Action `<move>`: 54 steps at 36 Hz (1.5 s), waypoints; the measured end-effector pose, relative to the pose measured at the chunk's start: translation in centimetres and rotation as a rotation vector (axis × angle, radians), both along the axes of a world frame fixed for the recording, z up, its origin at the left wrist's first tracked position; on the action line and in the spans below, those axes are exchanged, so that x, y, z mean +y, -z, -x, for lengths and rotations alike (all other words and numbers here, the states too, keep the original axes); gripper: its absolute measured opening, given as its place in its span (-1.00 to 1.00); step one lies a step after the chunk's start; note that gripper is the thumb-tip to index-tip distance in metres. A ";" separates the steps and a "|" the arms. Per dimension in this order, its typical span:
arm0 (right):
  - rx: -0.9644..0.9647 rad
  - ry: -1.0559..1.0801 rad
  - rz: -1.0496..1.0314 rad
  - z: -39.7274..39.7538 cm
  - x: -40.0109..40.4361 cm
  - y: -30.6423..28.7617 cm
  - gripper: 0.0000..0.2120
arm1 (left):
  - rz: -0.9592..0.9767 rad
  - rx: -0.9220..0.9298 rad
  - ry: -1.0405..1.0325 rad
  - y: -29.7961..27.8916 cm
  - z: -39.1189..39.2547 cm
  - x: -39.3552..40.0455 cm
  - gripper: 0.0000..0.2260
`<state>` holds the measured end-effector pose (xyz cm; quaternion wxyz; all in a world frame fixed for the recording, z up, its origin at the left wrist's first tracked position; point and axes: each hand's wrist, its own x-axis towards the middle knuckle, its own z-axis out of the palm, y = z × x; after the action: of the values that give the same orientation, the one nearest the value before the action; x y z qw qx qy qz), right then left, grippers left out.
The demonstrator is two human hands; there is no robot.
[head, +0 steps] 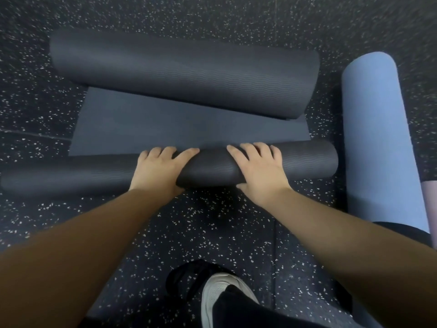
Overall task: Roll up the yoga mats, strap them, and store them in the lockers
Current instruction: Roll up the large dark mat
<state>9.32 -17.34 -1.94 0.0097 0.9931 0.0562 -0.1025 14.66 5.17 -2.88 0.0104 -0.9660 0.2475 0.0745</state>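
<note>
- Dark grey yoga mat [189,129] lies on the floor [212,233], partly rolled from both ends: a thick roll at the far side, a thinner roll at the near side, a flat stretch between them.
- Near roll [295,162] runs left to right across the frame; its left part looks flatter and looser than the right part.
- Left hand [158,169] sits on top of the near roll, palm down, fingers curled over the far edge of the roll, thumb side toward the centre.
- Right hand [257,171] grips the same roll just right of centre, fingers over the top, thumb tucked under the near edge.
- Both hands are close together with a short stretch of roll showing between them.
- Far roll [184,74] lies untouched, well apart from the hands, tilted slightly down to the right.
- Blue rolled mat [378,138] lies on the floor at the right, running roughly front to back, near the right end of the near roll.
- Pinkish rolled mat [430,209] shows partly at the right frame edge, just beside the blue one.
- White shoe [220,299] with a dark trouser leg over it shows at the bottom centre.
- Floor is black rubber with white speckles.
</note>
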 end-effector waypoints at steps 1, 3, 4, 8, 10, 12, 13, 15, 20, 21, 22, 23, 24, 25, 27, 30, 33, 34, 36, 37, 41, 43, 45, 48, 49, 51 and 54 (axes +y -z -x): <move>0.003 -0.009 -0.008 0.4 -0.2 -0.1 -0.14 | 0.013 0.016 0.005 -0.1 0.2 0.1 -0.22; 0.028 -0.030 -0.026 1.0 -0.8 -0.3 -0.14 | 0.015 0.066 0.012 -0.4 0.9 0.4 -0.22; 0.046 -0.041 -0.038 1.3 -1.0 -0.4 -0.13 | 0.011 0.091 0.017 -0.5 1.2 0.5 -0.22; 0.137 -0.090 -0.085 1.9 -2.0 -1.3 -0.09 | 0.032 0.201 0.034 -1.1 2.6 1.1 -0.21; 0.199 -0.113 -0.104 2.0 -2.3 -1.6 -0.06 | 0.029 0.278 0.042 -1.1 2.9 1.5 -0.19; 0.260 -0.131 -0.115 1.9 -2.3 -2.0 -0.04 | 0.034 0.349 0.052 -1.2 3.0 1.9 -0.16; 0.287 -0.134 -0.121 1.9 -2.2 -2.1 -0.04 | 0.043 0.387 0.054 -1.4 3.0 2.0 -0.16; 0.349 -0.126 -0.150 1.9 -2.0 -2.3 -0.04 | 0.039 0.474 0.056 -1.6 2.9 2.1 -0.15; 0.510 -0.074 -0.246 1.8 -1.5 -2.4 -0.09 | -0.010 0.632 0.051 -2.2 2.6 2.3 -0.17; 0.536 -0.065 -0.250 1.7 -1.4 -2.4 -0.10 | -0.012 0.651 0.041 -2.2 2.6 2.4 -0.18; 0.559 -0.059 -0.246 1.6 -1.3 -2.5 -0.10 | -0.007 0.670 0.028 -2.1 2.5 2.4 -0.19; 0.577 -0.056 -0.238 1.4 -1.3 -2.6 -0.11 | 0.006 0.690 0.015 -2.0 2.5 2.5 -0.20; 0.593 -0.054 -0.229 1.2 -1.2 -2.8 -0.11 | 0.032 0.708 0.003 -1.8 2.3 2.7 -0.21; 0.610 -0.051 -0.221 1.0 -1.2 -2.9 -0.12 | 0.066 0.725 -0.006 -1.6 2.2 2.8 -0.20; 0.651 -0.030 -0.214 0.7 -1.2 -3.3 -0.14 | 0.125 0.746 -0.025 -1.1 2.0 3.0 -0.14; 0.680 0.009 -0.210 0.3 -1.2 -3.8 -0.18 | 0.167 0.684 -0.016 -0.8 2.2 3.0 0.04; 0.644 0.031 -0.184 -0.3 -1.0 -4.1 -0.23 | 0.256 0.546 -0.008 -0.8 2.7 2.7 -0.02; 0.626 0.040 -0.175 -0.6 -1.0 -4.2 -0.23 | 0.285 0.497 -0.007 -0.8 2.9 2.5 -0.11; 0.563 0.061 -0.126 -1.1 -1.0 -4.1 -0.14 | 0.294 0.415 0.000 -0.8 3.1 2.2 -0.30; 0.521 0.076 -0.071 -1.3 -0.9 -4.0 -0.03 | 0.279 0.392 0.001 -0.9 3.3 2.1 -0.35; 0.408 0.174 0.134 -1.7 -0.7 -3.6 0.22 | 0.238 0.392 0.027 -1.3 4.0 1.9 -0.32; 0.418 0.177 0.128 -1.6 -0.7 -3.5 0.22 | 0.203 0.400 0.056 -1.4 4.3 1.9 -0.31; 0.451 0.196 0.088 -1.4 -0.8 -3.3 0.20 | 0.162 0.390 0.080 -1.3 4.4 2.0 -0.33; 0.463 0.219 0.060 -1.2 -0.9 -3.1 0.14 | 0.155 0.367 0.080 -1.1 4.1 2.1 -0.28; 0.453 0.217 0.060 -1.2 -0.8 -3.2 0.11 | 0.152 0.369 0.073 -1.0 3.9 2.1 -0.29; 0.425 0.210 0.059 -1.3 -0.6 -3.1 0.01 | 0.130 0.390 0.041 -1.0 3.2 2.0 -0.36; 0.361 0.170 0.055 -1.2 -0.1 -2.7 -0.24 | 0.092 0.425 -0.061 -1.5 2.3 1.2 -0.45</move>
<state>10.54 -17.47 0.74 0.0179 0.9592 -0.0297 -0.2807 12.35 6.41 -1.43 -0.0885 -0.9350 0.2178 0.2654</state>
